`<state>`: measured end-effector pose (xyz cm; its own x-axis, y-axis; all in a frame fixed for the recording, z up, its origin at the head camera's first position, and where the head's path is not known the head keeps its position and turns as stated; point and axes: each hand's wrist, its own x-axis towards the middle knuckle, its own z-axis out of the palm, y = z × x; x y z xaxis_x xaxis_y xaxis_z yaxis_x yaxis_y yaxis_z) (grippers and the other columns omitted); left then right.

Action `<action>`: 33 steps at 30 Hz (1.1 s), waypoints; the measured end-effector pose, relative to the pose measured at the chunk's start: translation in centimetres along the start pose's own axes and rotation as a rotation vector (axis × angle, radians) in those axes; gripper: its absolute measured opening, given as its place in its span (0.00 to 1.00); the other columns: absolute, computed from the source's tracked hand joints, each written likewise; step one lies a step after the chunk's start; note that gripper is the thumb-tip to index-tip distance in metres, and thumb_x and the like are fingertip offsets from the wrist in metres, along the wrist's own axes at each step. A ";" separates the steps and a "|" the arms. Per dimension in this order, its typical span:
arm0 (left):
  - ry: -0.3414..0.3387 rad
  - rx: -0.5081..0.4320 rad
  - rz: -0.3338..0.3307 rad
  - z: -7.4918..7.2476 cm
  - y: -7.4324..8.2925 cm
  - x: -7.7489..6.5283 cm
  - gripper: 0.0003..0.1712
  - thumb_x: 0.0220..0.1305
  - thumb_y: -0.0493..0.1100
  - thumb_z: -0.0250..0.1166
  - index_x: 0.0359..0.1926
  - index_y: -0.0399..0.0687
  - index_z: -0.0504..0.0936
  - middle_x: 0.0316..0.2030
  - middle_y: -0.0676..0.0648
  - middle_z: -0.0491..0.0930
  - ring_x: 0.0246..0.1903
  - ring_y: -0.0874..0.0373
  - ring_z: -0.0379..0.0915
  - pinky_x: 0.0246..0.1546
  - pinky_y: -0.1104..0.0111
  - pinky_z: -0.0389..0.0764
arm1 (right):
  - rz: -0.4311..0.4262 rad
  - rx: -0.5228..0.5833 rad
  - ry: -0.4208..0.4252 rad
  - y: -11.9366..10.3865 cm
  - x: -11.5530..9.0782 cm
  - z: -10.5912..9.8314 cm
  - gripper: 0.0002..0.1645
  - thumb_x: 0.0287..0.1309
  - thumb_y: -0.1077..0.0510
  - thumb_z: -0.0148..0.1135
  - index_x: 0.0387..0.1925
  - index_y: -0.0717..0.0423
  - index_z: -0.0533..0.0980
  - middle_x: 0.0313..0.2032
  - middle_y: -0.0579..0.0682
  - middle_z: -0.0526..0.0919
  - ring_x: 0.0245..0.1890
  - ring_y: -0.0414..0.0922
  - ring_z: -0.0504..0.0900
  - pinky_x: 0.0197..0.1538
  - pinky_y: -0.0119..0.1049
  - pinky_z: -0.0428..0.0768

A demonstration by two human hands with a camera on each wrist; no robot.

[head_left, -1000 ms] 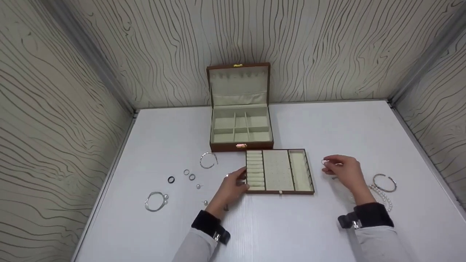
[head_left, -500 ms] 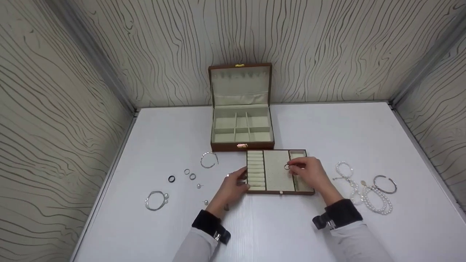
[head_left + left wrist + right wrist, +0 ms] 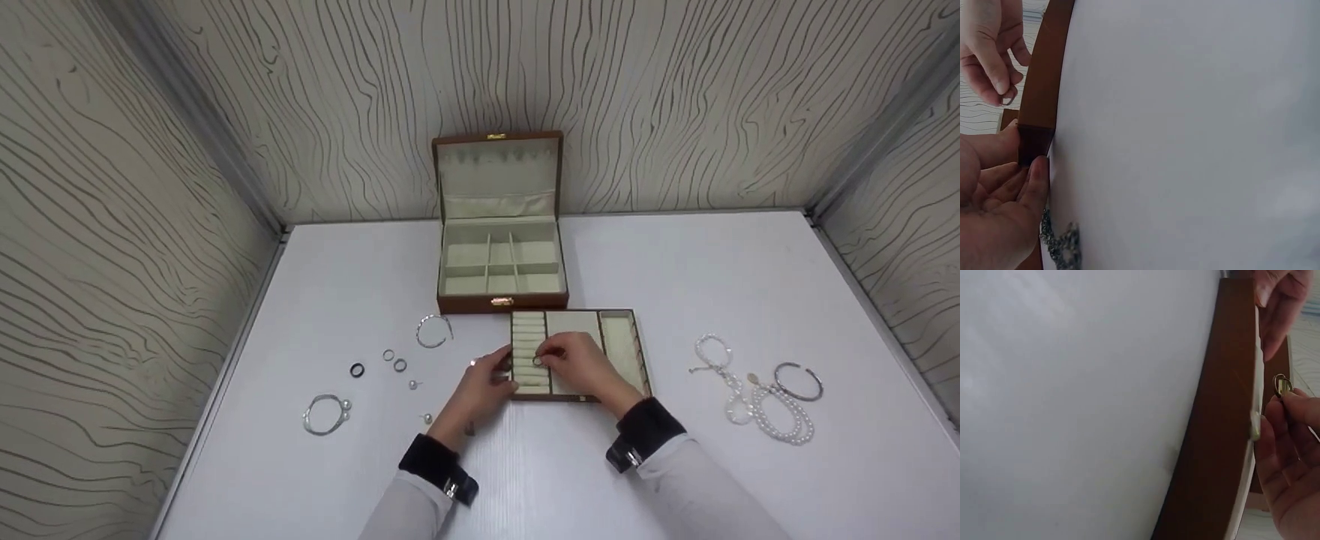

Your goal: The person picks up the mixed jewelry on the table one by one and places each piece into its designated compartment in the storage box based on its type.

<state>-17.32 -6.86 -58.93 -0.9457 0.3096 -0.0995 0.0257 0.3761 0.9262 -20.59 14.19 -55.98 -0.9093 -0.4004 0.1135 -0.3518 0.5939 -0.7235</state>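
Observation:
A brown jewelry tray (image 3: 619,341) with cream lining lies on the white table, its left section made of padded ring rolls (image 3: 529,337). My left hand (image 3: 476,390) grips the tray's left side near the front corner; in the left wrist view the thumb and fingers (image 3: 1036,180) hold that corner. My right hand (image 3: 585,367) pinches a thin ring (image 3: 537,361) over the ring rolls. The right wrist view shows this ring (image 3: 1280,384) standing up between thumb and fingertip. Whether it touches the padding I cannot tell.
Behind the tray stands a lidded jewelry box (image 3: 502,262), lid raised. Rings (image 3: 400,365), pearl earrings (image 3: 413,385), a bracelet (image 3: 433,331) and a pearl-ended bangle (image 3: 325,415) lie left. Pearl strands (image 3: 780,416) and another bangle (image 3: 798,381) lie right.
My right hand has carried the ring leftward from the table right of the tray, across it, to the ring rolls. The left hand has kept its grip on the tray.

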 end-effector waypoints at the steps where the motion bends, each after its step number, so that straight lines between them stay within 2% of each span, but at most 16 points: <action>1: 0.002 0.005 -0.005 0.0 0.0 0.0 0.37 0.62 0.32 0.64 0.71 0.38 0.62 0.55 0.41 0.77 0.53 0.50 0.76 0.51 0.66 0.78 | -0.014 -0.016 -0.005 -0.1 0.1 0.3 0.05 0.56 0.67 0.68 0.33 0.56 0.85 0.35 0.48 0.86 0.37 0.46 0.83 0.45 0.45 0.80; 6: 0.005 0.003 -0.003 0.0 0.1 0.0 0.37 0.62 0.32 0.64 0.71 0.37 0.62 0.55 0.40 0.77 0.52 0.50 0.77 0.50 0.67 0.78 | -0.030 -0.062 -0.019 -0.6 0.5 1.1 0.05 0.56 0.66 0.68 0.33 0.54 0.85 0.34 0.47 0.86 0.38 0.47 0.83 0.46 0.45 0.80; 12: 0.009 0.044 0.017 0.0 0.1 0.1 0.37 0.61 0.30 0.64 0.70 0.36 0.63 0.54 0.40 0.77 0.51 0.50 0.77 0.49 0.69 0.78 | -0.042 -0.070 -0.035 -0.6 0.4 1.2 0.05 0.57 0.65 0.68 0.34 0.54 0.86 0.35 0.47 0.86 0.39 0.46 0.83 0.45 0.44 0.80; 21: 0.012 0.030 0.037 0.0 0.0 0.1 0.37 0.60 0.29 0.64 0.70 0.35 0.63 0.54 0.39 0.78 0.52 0.50 0.77 0.50 0.69 0.78 | -0.087 -0.072 -0.007 -0.2 0.1 1.4 0.05 0.54 0.66 0.69 0.33 0.55 0.86 0.34 0.48 0.85 0.38 0.46 0.83 0.45 0.43 0.80; 33: 0.014 0.015 0.013 0.0 0.1 0.0 0.37 0.61 0.31 0.64 0.71 0.39 0.63 0.56 0.41 0.77 0.51 0.52 0.78 0.48 0.68 0.79 | -0.107 -0.081 -0.005 -0.3 0.0 1.7 0.05 0.54 0.67 0.69 0.32 0.56 0.86 0.32 0.45 0.83 0.35 0.44 0.82 0.41 0.38 0.81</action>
<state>-17.33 -6.80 -58.88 -0.9497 0.3022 -0.0820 0.0431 0.3855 0.9217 -20.15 12.82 -56.96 -0.8643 -0.4683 0.1834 -0.4639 0.6016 -0.6503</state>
